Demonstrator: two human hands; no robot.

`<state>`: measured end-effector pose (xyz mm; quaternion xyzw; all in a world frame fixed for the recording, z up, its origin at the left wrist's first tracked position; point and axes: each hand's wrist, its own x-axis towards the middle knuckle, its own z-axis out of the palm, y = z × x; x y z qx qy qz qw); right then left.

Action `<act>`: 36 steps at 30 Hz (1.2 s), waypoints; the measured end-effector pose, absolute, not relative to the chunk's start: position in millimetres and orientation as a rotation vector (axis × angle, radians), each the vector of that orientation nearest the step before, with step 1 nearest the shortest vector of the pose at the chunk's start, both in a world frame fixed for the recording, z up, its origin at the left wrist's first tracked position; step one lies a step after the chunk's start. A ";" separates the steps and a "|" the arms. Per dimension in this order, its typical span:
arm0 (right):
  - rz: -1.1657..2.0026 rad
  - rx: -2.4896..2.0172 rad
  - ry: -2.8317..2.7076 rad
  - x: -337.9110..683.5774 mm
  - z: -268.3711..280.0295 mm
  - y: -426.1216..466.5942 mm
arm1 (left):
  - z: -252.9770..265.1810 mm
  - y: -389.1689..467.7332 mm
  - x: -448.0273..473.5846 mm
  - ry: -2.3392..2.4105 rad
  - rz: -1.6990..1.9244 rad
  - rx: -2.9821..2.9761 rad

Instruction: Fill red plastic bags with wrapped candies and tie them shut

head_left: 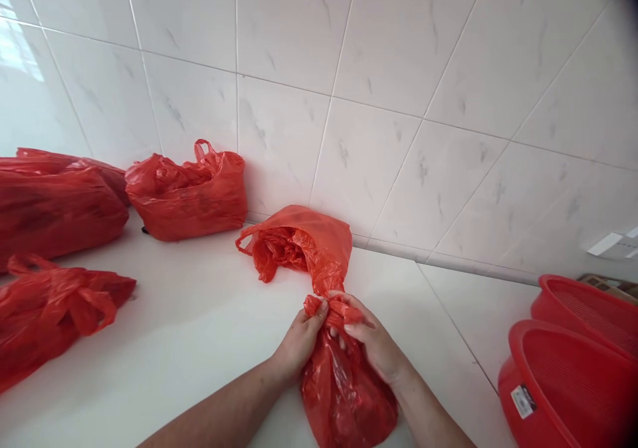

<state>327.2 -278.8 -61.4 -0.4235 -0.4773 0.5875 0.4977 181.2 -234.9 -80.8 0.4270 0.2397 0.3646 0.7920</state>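
A red plastic bag lies on the white counter, its open mouth turned away toward the tiled wall and its filled lower part near me. My left hand and my right hand both pinch the bag's twisted neck from either side, fingers closed on the plastic.
Three more red bags sit to the left: one against the wall, a large one at the far left, one at the front left. Two red plastic basins stand at the right edge. A wall socket is at the right.
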 end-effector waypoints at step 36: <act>0.841 -1.353 -1.209 330.9 -72.3 -264.6 | -65.7 -239.0 174.4 0.433 0.806 1.208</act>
